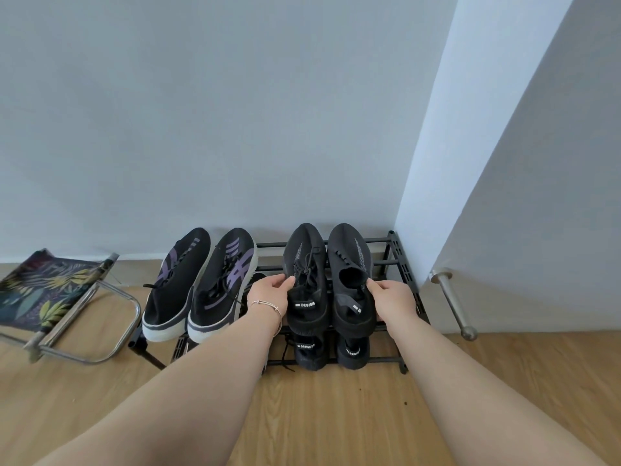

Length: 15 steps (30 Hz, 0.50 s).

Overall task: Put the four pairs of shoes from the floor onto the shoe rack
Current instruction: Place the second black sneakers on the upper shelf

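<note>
Head view: the black shoe rack (400,253) stands at twelve o'clock, its lower shelf mostly hidden. On top, at eleven, sit purple-striped sneakers (201,284). The left hand (268,288) pinches one black knit shoe (304,280), the right hand (391,294) its mate (349,264); a similar pair (329,353) lies half-hidden below.

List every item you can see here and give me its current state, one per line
Left hand: pinching the collar of the left black knit sneaker on the top shelf.
Right hand: pinching the collar of the right black knit sneaker beside it.
Black-and-purple sneakers: resting side by side on the top shelf.
Lower black knit pair: sitting on the bottom shelf.
Black metal shoe rack: upright against the wall.
Leaf-print folding stool: unfolded, unoccupied.
</note>
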Available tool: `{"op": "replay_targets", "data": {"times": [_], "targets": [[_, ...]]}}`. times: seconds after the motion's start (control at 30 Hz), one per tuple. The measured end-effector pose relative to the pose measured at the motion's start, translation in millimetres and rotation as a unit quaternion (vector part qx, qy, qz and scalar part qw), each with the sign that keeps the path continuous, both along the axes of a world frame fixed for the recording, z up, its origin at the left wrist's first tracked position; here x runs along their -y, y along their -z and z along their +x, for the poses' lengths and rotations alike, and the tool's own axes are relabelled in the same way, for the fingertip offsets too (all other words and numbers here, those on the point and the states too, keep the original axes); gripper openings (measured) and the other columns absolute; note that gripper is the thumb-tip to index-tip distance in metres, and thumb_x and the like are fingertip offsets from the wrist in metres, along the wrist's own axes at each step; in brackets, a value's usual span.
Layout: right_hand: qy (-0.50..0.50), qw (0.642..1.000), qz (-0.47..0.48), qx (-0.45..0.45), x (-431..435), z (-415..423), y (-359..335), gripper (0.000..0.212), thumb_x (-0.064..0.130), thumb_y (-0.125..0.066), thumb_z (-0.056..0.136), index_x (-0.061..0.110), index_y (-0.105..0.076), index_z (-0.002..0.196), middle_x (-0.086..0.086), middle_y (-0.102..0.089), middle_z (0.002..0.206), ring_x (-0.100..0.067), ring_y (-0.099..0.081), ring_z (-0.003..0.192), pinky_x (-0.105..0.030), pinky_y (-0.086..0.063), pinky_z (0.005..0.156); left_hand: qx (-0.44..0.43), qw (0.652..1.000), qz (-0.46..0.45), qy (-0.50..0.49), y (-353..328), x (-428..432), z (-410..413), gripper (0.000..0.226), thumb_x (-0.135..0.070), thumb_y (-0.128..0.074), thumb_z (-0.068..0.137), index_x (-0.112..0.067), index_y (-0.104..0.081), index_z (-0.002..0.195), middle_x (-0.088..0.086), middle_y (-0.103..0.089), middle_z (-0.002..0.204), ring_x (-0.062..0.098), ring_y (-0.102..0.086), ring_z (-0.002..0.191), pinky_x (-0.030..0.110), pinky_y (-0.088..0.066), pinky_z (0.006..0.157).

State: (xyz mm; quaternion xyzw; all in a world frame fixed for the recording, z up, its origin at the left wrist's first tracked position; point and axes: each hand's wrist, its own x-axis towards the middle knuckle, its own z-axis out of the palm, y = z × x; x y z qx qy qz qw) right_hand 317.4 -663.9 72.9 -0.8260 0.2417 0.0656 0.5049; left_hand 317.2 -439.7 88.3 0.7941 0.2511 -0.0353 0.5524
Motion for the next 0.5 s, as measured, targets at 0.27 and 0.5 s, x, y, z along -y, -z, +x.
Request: {"op": "replay_targets", "data": {"times": [0.27,0.5], "targets": [[0.02,1.0,0.004,0.012,-2.5,-0.1,-4.7,0.035,0.039,-0.059,0.096,0.011,-0.077,0.089,-0.008,-0.076,0.088,-0.031,-0.069,0.086,-0.053,-0.06,0.084,-0.004,0.997,0.052,0.051,4.4,-9.1,9.2,0.05,-0.033,-0.066,0.091,-0.016,-0.058,0.137,0.003,-0.071,0.119,0.023,-0.063,0.113,0.036,-0.044,0.101],[-0.032,0.985,-0.14,0.09,-9.2,-9.2,-20.3,0.032,0.035,-0.052,0.101,0.012,-0.071,0.111,-0.007,-0.069,0.107,-0.021,-0.059,0.091,-0.035,-0.048,0.077,-0.003,0.99,0.102,0.103,-12.4,-15.5,14.6,0.07,-0.047,-0.06,0.091,-0.02,-0.034,0.15,-0.003,-0.068,0.105,0.019,-0.059,0.097,0.036,-0.047,0.089]]}}
